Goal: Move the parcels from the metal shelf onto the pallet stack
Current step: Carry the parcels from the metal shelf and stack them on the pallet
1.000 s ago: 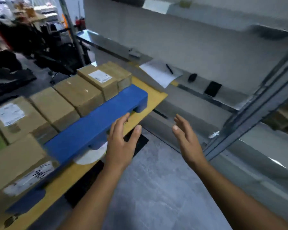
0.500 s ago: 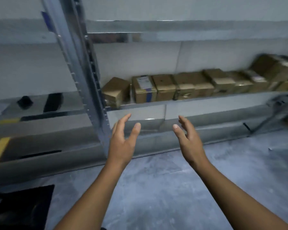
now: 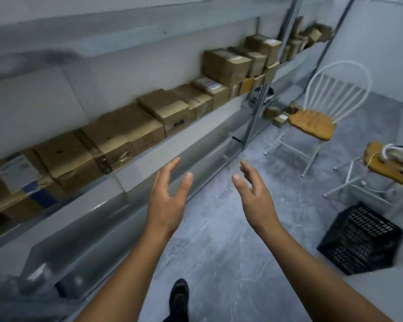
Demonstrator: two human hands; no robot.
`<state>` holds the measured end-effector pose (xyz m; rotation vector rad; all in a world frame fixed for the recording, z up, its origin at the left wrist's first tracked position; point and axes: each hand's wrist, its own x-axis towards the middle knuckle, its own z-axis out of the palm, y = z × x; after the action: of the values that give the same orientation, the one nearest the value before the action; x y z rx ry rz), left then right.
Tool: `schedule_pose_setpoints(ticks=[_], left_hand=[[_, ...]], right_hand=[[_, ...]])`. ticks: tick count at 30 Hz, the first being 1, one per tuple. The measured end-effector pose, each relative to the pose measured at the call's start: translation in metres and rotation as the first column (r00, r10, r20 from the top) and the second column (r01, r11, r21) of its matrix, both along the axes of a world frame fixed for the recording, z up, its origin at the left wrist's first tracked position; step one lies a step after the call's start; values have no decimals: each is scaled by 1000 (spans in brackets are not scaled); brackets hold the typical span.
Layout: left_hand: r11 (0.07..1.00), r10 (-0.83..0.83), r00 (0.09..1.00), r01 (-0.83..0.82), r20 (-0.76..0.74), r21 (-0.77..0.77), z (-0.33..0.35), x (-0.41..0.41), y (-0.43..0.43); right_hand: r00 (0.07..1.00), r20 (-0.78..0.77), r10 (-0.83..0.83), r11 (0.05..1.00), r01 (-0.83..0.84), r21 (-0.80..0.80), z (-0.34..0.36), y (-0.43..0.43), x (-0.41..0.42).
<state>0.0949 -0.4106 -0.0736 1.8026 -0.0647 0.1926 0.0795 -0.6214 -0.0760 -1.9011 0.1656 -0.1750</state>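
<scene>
Parcels (image 3: 126, 133) line the metal shelf (image 3: 207, 131), a brown row running from nine o'clock up to one o'clock. Just below, dead centre, left hand (image 3: 166, 201) and right hand (image 3: 257, 201) hover palms facing, fingers spread wide, holding nothing. White chair (image 3: 316, 122) at two o'clock, black crate (image 3: 361, 240) at four.

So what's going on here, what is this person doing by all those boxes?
A person is moving cardboard parcels from a metal shelf to a pallet, which is out of view. Right now the left hand and right hand are both open and empty, held out beside the shelf, touching nothing. A long row of parcels sits on the shelf.
</scene>
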Motion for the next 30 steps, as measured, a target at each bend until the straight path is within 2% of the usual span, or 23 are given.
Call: schedule_pose_setpoints(ticks=[8,15,20,23,27,30], left_hand=[[997,-76,997,76,5,-23,16,145,-78],[998,-61,998,61,-11,-10,19,227,-170],[999,21,999,-20,-40,25,16,271,-242],[995,60,997,-57,-41,77,28,294,-283],[993,106,994,-105,-22,50,37,318,-322],[988,130,992,-129,-5,87,38,327,-338]], right_hand=[[998,3,-62,998,62,1,18,-67,115],[996,4,-87,996,87,16,14,-156,193],[999,-35,-7,999,8,40,0,-225,257],[999,-19,29,999,-29,34,8,-262,294],[996,33,88,995,-89,46,20,-298,335],[991,54,121,990,-124,61,22,-310,360]])
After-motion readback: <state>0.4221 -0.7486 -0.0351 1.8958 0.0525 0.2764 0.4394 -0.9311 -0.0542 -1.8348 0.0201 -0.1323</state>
